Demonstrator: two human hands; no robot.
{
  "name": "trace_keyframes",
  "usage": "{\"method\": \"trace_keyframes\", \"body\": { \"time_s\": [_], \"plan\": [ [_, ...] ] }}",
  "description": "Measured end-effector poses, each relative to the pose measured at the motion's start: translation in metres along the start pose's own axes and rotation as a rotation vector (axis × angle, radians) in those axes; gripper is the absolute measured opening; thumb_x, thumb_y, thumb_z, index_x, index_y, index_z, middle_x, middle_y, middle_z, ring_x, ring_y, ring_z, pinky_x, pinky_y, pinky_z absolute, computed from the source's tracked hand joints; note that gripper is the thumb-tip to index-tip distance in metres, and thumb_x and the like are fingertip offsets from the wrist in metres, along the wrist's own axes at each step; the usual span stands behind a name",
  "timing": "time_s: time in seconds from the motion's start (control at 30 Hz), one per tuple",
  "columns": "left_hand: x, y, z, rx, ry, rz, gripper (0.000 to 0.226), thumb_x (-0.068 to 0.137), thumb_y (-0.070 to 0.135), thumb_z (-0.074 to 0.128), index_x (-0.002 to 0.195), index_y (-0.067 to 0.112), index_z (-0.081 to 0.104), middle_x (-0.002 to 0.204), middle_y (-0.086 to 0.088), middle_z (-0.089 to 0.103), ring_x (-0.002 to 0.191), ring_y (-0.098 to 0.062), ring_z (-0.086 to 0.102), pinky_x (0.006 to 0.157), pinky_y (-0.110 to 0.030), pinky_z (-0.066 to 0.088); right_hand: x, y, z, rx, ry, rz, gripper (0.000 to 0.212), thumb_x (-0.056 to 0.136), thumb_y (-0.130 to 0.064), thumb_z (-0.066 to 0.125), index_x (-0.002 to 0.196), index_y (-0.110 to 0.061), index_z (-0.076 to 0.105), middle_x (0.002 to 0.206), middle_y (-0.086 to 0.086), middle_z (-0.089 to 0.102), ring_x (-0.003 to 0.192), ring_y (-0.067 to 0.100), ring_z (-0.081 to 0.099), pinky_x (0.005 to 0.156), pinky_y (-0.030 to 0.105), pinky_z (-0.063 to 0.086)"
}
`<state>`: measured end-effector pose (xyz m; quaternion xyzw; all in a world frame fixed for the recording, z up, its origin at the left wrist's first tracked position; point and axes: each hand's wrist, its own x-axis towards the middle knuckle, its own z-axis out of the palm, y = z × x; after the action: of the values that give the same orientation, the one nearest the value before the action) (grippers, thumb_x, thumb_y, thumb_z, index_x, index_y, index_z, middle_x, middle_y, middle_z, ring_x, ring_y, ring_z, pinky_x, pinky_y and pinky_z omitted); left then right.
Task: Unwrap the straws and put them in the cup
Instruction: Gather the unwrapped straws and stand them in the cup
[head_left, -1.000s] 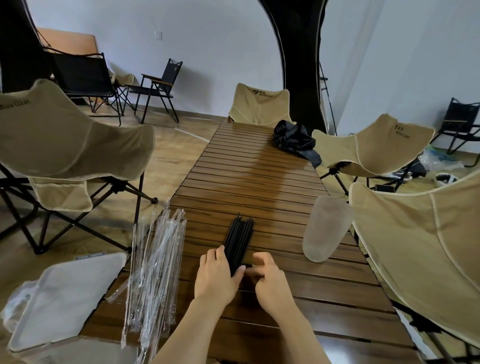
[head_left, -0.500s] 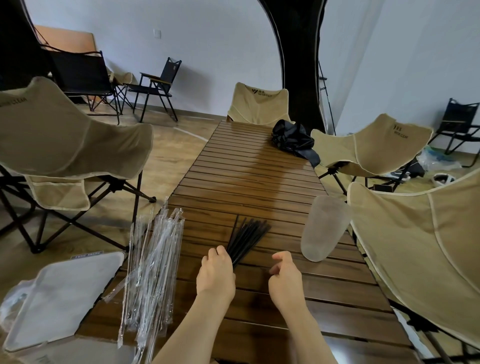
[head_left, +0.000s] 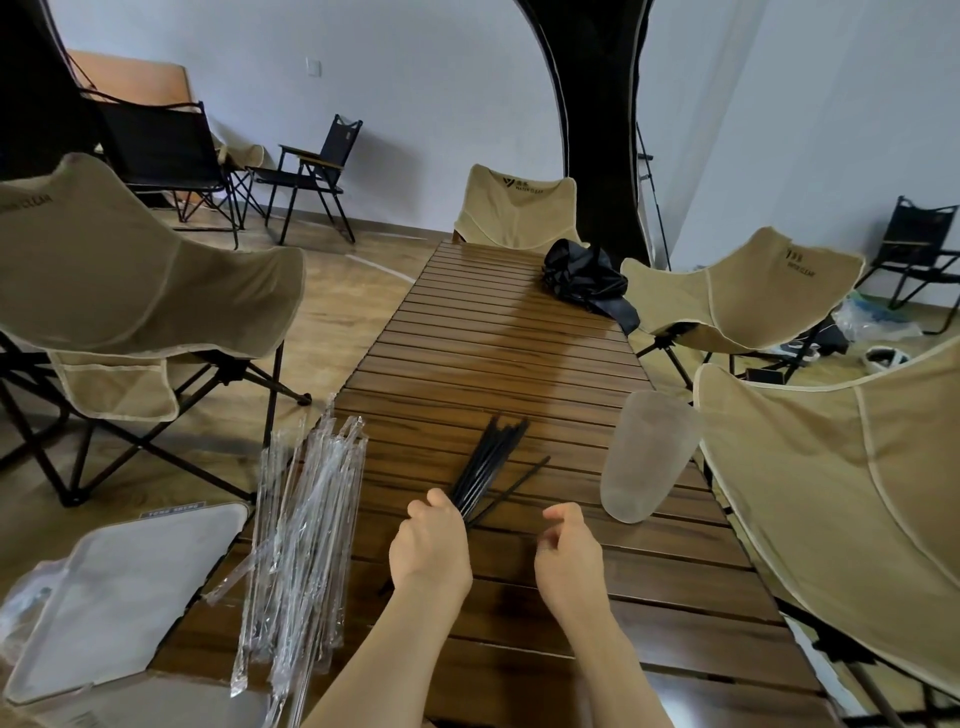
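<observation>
At my far left a tan folding chair (head_left: 130, 270) stands on the floor beside the worktop (head_left: 498, 364). Nearer me, a white lidded box (head_left: 119, 587) sits off the worktop's left corner. Just right of it, a heap of clear plastic wrappers (head_left: 306, 525) lies along the left edge of the slats, their near ends hanging past the front edge.

My left hand (head_left: 431, 545) is curled round the near ends of the black straws (head_left: 488, 467), which lie bunched on the wood and point away from me and a little to the right. One loose straw (head_left: 522, 480) lies apart from the bunch, angled further right, its near end close to my left fingers.

My right hand (head_left: 569, 556) hovers over the worktop, clear of the straws, fingers loosely bent with the thumb near the forefinger; I see nothing in it.

Far up the worktop, near its right edge, lies a crumpled black bag (head_left: 587, 280).

The frosted cup (head_left: 644, 457) stands at the right edge of the worktop, mouth up, beyond my right hand and well apart from the straws; no straw is in it. Past that edge is another tan chair (head_left: 841, 493).
</observation>
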<state>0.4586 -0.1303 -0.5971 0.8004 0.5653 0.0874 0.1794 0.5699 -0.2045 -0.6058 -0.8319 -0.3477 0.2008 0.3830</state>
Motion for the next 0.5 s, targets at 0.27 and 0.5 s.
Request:
{"method": "trace_keyframes", "body": {
  "time_s": [0.27, 0.5],
  "plan": [
    [0.007, 0.007, -0.009, -0.365, -0.009, 0.091, 0.04, 0.095, 0.019, 0.056, 0.129, 0.008, 0.039, 0.123, -0.01, 0.053, 0.108, -0.023, 0.059, 0.086, -0.03, 0.052, 0.002, -0.019, 0.003, 0.379, -0.045, 0.053, 0.032, 0.094, -0.04, 0.048, 0.119, -0.02, 0.05, 0.111, -0.006, 0.057, 0.101, 0.009, 0.054, 0.085, 0.023, 0.044],
    [0.009, 0.0, -0.002, -0.449, -0.144, 0.042, 0.039, 0.094, 0.018, 0.054, 0.13, 0.008, 0.042, 0.121, -0.011, 0.059, 0.099, -0.022, 0.063, 0.078, -0.028, 0.053, 0.036, -0.023, 0.02, 0.764, -0.08, 0.453, 0.039, 0.094, -0.027, 0.054, 0.124, -0.002, 0.048, 0.092, 0.012, 0.068, 0.083, 0.022, 0.069, 0.069, 0.029, 0.057]
  ]
}}
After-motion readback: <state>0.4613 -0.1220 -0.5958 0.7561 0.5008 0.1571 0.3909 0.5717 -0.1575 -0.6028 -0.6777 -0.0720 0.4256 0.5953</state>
